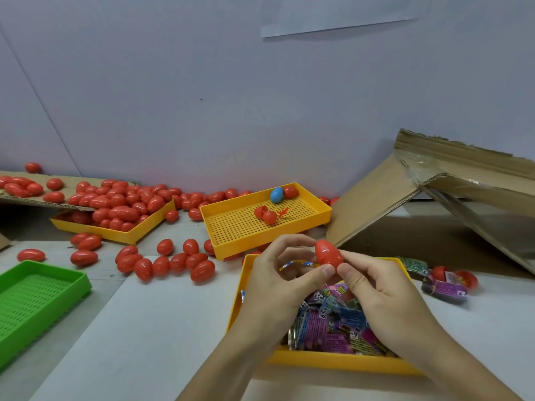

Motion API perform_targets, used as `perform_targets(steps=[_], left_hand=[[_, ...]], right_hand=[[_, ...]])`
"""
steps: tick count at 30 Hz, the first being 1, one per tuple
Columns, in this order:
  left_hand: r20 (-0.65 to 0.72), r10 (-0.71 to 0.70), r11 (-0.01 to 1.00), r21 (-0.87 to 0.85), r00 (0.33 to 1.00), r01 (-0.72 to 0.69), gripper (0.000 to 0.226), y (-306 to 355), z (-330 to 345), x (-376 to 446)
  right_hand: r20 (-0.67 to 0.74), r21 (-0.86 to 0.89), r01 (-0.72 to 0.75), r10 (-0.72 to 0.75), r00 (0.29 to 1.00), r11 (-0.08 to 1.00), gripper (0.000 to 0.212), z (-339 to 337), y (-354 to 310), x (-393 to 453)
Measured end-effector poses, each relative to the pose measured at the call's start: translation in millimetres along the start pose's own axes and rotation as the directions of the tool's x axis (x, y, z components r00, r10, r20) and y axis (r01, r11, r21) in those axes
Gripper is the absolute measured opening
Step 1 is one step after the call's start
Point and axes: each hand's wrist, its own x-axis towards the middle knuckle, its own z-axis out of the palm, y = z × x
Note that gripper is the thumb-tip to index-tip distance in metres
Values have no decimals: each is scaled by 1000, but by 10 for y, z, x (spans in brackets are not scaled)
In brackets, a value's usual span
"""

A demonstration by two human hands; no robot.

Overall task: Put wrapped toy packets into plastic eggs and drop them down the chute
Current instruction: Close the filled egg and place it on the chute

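Note:
Both my hands hold one closed red plastic egg (328, 253) above a yellow tray (333, 361) full of wrapped toy packets (333, 322). My left hand (278, 287) pinches the egg's lower end with thumb and curled fingers. My right hand (379, 293) pinches it from the right with thumb and fingers. The cardboard chute (451, 192) slopes up at the right, just beyond my hands.
A perforated yellow tray (231, 227) behind holds a blue egg (276, 194), an open red egg (265, 214) and a red egg. Several red eggs (173, 263) lie loose on the table and fill another yellow tray (115, 209). A green tray (34, 302) stands left. Loose packets and an open egg (445, 285) lie right.

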Motion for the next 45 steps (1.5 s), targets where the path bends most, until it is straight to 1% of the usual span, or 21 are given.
perform_targets(steps=[2, 4, 6, 8, 11, 13, 15, 18, 20, 23, 26, 28, 30, 31, 33, 35, 37, 39, 41, 43, 45], left_hand=[[22, -12, 1000, -10, 1000, 12, 33, 3, 4, 1], [42, -24, 1000, -10, 999, 25, 33, -5, 13, -4], [41, -43, 999, -32, 998, 45, 32, -27, 24, -4], [85, -88, 982, -160, 992, 101, 34, -35, 25, -7], [204, -124, 917, -351, 971, 191, 30, 17, -4, 2], [254, -136, 879, -415, 958, 235, 32, 47, -24, 11], [273, -124, 879, -416, 954, 234, 37, 31, -19, 18], [227, -156, 859, -449, 961, 245, 32, 4, 4, 32], [208, -207, 771, -567, 956, 290, 36, 20, 1, 39], [239, -227, 605, -726, 944, 328, 47, 77, -39, 46], [269, -223, 529, -774, 937, 348, 48, 123, -66, 41], [275, -224, 514, -781, 935, 353, 46, 133, -74, 39], [272, -222, 530, -772, 936, 350, 45, 125, -79, 37], [264, -221, 555, -757, 939, 344, 44, 116, -78, 37], [221, -225, 660, -682, 949, 316, 42, 92, -64, 41], [127, -246, 764, -585, 961, 273, 36, 64, -40, 47], [18, -273, 817, -523, 962, 242, 34, 37, -19, 65], [-91, -292, 842, -497, 952, 211, 34, 8, -15, 83], [-167, -306, 857, -476, 937, 195, 27, -14, -29, 95], [-196, -329, 873, -436, 924, 218, 19, -35, -35, 93], [-202, -337, 886, -399, 920, 237, 18, -55, -27, 88]], right_hand=[[-27, -1, 52, -52, 998, 999, 42, 9, -20, -12], [-101, -114, 146, -158, 982, 983, 33, 25, -56, -27], [-153, -249, 239, -281, 947, 939, 33, 42, -80, -36], [-193, -291, 274, -337, 922, 917, 37, 50, -87, -36], [-223, -308, 308, -383, 896, 900, 39, 42, -100, -34], [-223, -312, 318, -394, 892, 895, 40, 42, -118, -39], [-220, -324, 320, -400, 890, 890, 39, 47, -129, -43], [-212, -303, 323, -393, 895, 897, 40, 68, -138, -53], [-227, -246, 321, -376, 898, 915, 35, 77, -141, -60], [-275, -228, 312, -368, 888, 923, 25, 57, -122, -47], [-319, -196, 283, -333, 887, 939, 27, 31, -101, -33], [-329, -182, 272, -319, 889, 945, 27, 29, -103, -31], [-331, -179, 263, -310, 891, 948, 25, 30, -110, -35], [-330, -182, 259, -307, 893, 949, 24, 30, -109, -35], [-326, -188, 242, -294, 898, 952, 19, 30, -100, -30], [-318, -223, 212, -277, 907, 952, 11, 21, -65, -14], [-300, -285, 156, -242, 923, 946, 13, -6, -24, 3], [-265, -351, 96, -197, 944, 932, 14, -48, 17, 11], [-207, -428, 56, -158, 966, 902, 13, -78, 49, 12], [-140, -495, 43, -128, 982, 868, 12, -85, 66, 5], [-88, -559, 44, -112, 990, 828, 11, -79, 67, -2]])
